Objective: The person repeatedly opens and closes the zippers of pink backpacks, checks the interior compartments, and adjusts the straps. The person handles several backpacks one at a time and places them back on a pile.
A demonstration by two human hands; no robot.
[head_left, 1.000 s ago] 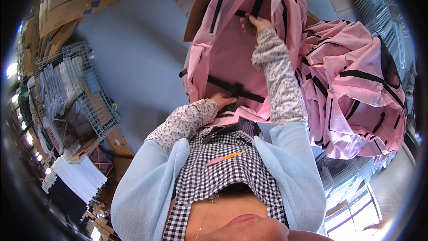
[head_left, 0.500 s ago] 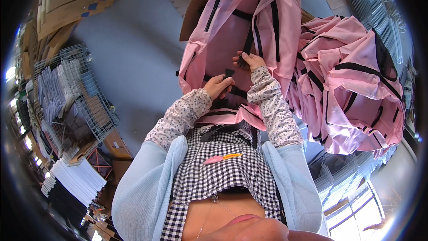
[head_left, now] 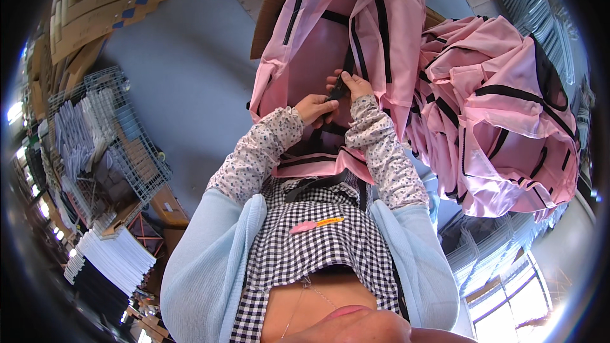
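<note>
An open pink bag (head_left: pixel 403 38) with black zippers and straps lies spread in front of me, its inside facing up. Over that inside, my left hand (head_left: pixel 311 109) is closed on a black strap with a buckle-like end (head_left: pixel 335 94). My right hand (head_left: pixel 357 86) grips another black strap (head_left: pixel 349 60), which runs down from the bag's far part. The two strap ends meet between my fingers; whether they are joined is too small to tell. A loose black strap (head_left: pixel 318 184) hangs over the bag's near edge against my checked apron (head_left: pixel 305 216).
More pink bags (head_left: pixel 508 114) are heaped at my right. Wire racks (head_left: pixel 127 127) with white and grey items stand on the left, near stacked flat cardboard (head_left: pixel 121 0). Grey floor (head_left: pixel 184 57) shows between them and the bag. White tubing (head_left: pixel 540 19) lies far right.
My hands have come together, bringing the two black strap ends from apart to touching. The left hand has risen a little toward the right one. The open bag has shifted slightly left in view.
</note>
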